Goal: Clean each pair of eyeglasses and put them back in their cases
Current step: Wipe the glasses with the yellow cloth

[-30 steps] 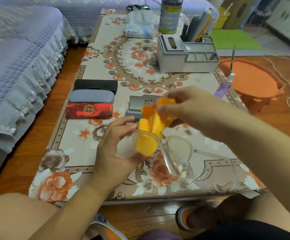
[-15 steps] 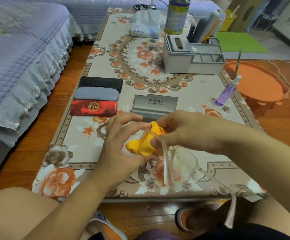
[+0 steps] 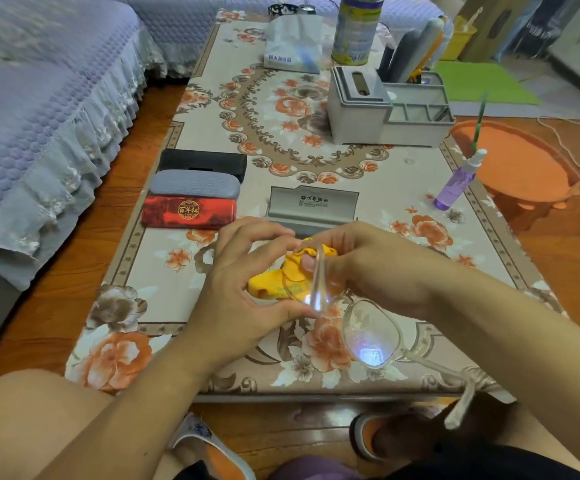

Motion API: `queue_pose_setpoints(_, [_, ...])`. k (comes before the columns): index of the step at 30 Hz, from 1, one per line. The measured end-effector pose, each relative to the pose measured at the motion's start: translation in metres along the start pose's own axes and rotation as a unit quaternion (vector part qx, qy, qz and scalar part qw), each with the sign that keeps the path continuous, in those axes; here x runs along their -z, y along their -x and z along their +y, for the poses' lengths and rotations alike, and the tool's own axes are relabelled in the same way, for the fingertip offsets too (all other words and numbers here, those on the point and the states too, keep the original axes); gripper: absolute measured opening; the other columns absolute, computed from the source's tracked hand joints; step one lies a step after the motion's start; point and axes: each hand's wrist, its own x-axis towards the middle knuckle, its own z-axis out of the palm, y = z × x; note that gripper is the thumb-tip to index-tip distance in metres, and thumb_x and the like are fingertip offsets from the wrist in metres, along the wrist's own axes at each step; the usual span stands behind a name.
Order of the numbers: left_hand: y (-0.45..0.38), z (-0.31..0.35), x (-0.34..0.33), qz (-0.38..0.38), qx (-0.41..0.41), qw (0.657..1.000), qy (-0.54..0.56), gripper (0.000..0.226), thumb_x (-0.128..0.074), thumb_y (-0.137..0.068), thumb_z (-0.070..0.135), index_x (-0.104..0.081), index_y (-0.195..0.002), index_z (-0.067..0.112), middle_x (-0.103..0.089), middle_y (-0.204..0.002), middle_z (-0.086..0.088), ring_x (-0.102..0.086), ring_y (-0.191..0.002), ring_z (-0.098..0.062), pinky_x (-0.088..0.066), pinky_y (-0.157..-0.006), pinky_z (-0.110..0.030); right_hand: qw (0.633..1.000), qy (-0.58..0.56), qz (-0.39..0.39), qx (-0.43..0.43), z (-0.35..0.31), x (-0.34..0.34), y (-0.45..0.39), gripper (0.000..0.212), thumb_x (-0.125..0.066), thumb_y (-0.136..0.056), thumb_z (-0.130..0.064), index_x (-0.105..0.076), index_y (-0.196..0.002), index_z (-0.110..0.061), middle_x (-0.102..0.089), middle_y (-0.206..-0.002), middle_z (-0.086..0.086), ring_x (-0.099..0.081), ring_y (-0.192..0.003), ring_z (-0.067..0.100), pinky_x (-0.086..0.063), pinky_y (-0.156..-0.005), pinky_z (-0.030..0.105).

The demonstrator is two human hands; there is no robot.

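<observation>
Item, held above the near end of the floral table [image 3: 399,188]: clear-framed eyeglasses [image 3: 368,332], the left hand [image 3: 243,296] pinching the frame rim between thumb and curled fingers, the right hand [image 3: 368,268] with fingers curled round a yellow cloth [image 3: 274,284], pressing it onto one lens; the other lens hangs free at 5 o'clock of the hands. Also on the table: an open grey case [image 3: 312,206] at 12 o'clock just beyond the hands; red case [image 3: 189,212], grey case [image 3: 195,185] and black case [image 3: 203,161] side by side at 10 o'clock, all closed; purple spray bottle [image 3: 456,183] at 2 o'clock; grey organiser [image 3: 385,112] further off at 12 o'clock
</observation>
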Motion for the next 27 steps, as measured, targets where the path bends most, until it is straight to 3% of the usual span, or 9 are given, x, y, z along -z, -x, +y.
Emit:
queue_pose_setpoints(3, [0.001, -0.001, 0.001, -0.013, 0.002, 1.000, -0.001, 0.064, -0.085, -0.067, 0.048, -0.069, -0.122, 0.017, -0.057, -0.127, 0.001, -0.047, -0.129, -0.028, -0.036, -0.112, -0.036, 0.998, -0.021, -0.057, -0.033, 0.003, 0.009, 0.003, 0.018, -0.053, -0.099, 0.004, -0.063, -0.113, 0.007, -0.065, -0.097, 0.020, -0.060, -0.085, 0.029, -0.049, -0.079, 0.038])
queue_pose_setpoints(8, [-0.002, 0.000, 0.002, -0.017, 0.001, 1.000, -0.002, 0.065, -0.092, -0.062, 0.030, -0.066, -0.121, 0.024, -0.055, -0.129, 0.006, -0.046, -0.130, -0.025, -0.039, -0.110, -0.040, 0.990, 0.040, -0.111, -0.077, -0.009, 0.021, 0.008, 0.021, -0.053, -0.095, 0.012, -0.065, -0.110, 0.004, -0.072, -0.095, 0.013, -0.069, -0.085, 0.022, -0.057, -0.081, 0.032])
queue_pose_setpoints(13, [-0.005, -0.004, 0.009, -0.022, 0.015, 1.000, 0.007, 0.061, -0.083, -0.069, 0.051, -0.064, -0.123, 0.029, -0.052, -0.135, 0.011, -0.042, -0.133, -0.019, -0.041, -0.107, -0.038, 0.985, 0.090, -0.105, -0.099, -0.012, 0.024, 0.009, 0.019, -0.059, -0.093, 0.005, -0.074, -0.094, -0.007, -0.074, -0.090, 0.011, -0.070, -0.084, 0.024, -0.058, -0.086, 0.040])
queue_pose_setpoints(15, [-0.004, -0.003, 0.006, -0.038, 0.004, 0.999, 0.018, 0.060, -0.081, -0.071, 0.053, -0.062, -0.124, 0.034, -0.052, -0.137, 0.012, -0.041, -0.135, -0.021, -0.037, -0.111, -0.035, 0.987, 0.098, -0.085, -0.096, -0.008, 0.020, 0.009, 0.029, -0.062, -0.092, 0.003, -0.075, -0.076, -0.016, -0.073, -0.079, 0.006, -0.068, -0.076, 0.022, -0.058, -0.081, 0.040])
queue_pose_setpoints(17, [-0.005, -0.001, 0.002, -0.057, -0.007, 0.998, 0.020, 0.060, -0.080, -0.072, 0.053, -0.062, -0.125, 0.032, -0.053, -0.138, 0.008, -0.041, -0.137, -0.020, -0.029, -0.115, -0.028, 0.986, 0.114, -0.074, -0.093, -0.006, 0.017, 0.008, 0.032, -0.065, -0.091, 0.003, -0.071, -0.067, -0.017, -0.069, -0.069, 0.000, -0.064, -0.065, 0.016, -0.053, -0.068, 0.029])
queue_pose_setpoints(20, [-0.003, -0.004, 0.002, -0.080, -0.007, 0.997, 0.004, 0.061, -0.078, -0.072, 0.053, -0.063, -0.125, 0.028, -0.055, -0.138, 0.004, -0.039, -0.138, -0.022, -0.022, -0.116, -0.021, 0.981, 0.148, -0.073, -0.100, -0.007, 0.014, 0.004, 0.030, -0.070, -0.089, 0.002, -0.069, -0.065, -0.018, -0.067, -0.065, -0.003, -0.062, -0.060, 0.012, -0.049, -0.062, 0.023])
queue_pose_setpoints(24, [0.003, -0.006, 0.002, -0.089, -0.011, 0.996, 0.000, 0.066, -0.079, -0.071, 0.056, -0.063, -0.128, 0.029, -0.053, -0.140, 0.008, -0.037, -0.141, -0.024, -0.022, -0.118, -0.023, 0.981, 0.149, -0.074, -0.097, -0.004, 0.009, 0.001, 0.030, -0.075, -0.086, -0.003, -0.066, -0.061, -0.018, -0.064, -0.060, -0.005, -0.057, -0.054, 0.010, -0.046, -0.057, 0.021])
queue_pose_setpoints(27, [0.002, -0.006, 0.001, -0.091, -0.004, 0.996, 0.003, 0.065, -0.080, -0.071, 0.054, -0.063, -0.129, 0.028, -0.053, -0.140, 0.009, -0.036, -0.142, -0.025, -0.022, -0.118, -0.024, 0.988, 0.124, -0.053, -0.080, 0.002, 0.007, 0.000, 0.023, -0.079, -0.083, -0.003, -0.065, -0.066, -0.009, -0.064, -0.059, -0.001, -0.057, -0.052, 0.012, -0.046, -0.055, 0.021])
